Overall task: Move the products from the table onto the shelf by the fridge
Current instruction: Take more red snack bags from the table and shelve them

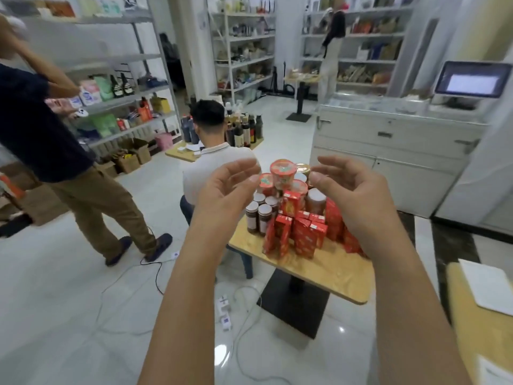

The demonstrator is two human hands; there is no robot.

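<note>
A small wooden table (pixel 327 270) carries a pile of products: red cartons (pixel 302 234), dark jars with white lids (pixel 259 215) and red noodle cups (pixel 283 172) stacked at the back. My left hand (pixel 224 190) and my right hand (pixel 352 190) are raised in front of me, one on each side of the top noodle cup. Both have relaxed, loosely curled fingers and hold nothing. Neither hand touches the products.
A seated person in a white shirt (pixel 216 162) is just beyond the table. Another person in brown trousers (pixel 91 207) stands at the left. Cables and a power strip (pixel 224 309) lie on the floor. A white counter (pixel 394 151) stands at right, shelves line the walls.
</note>
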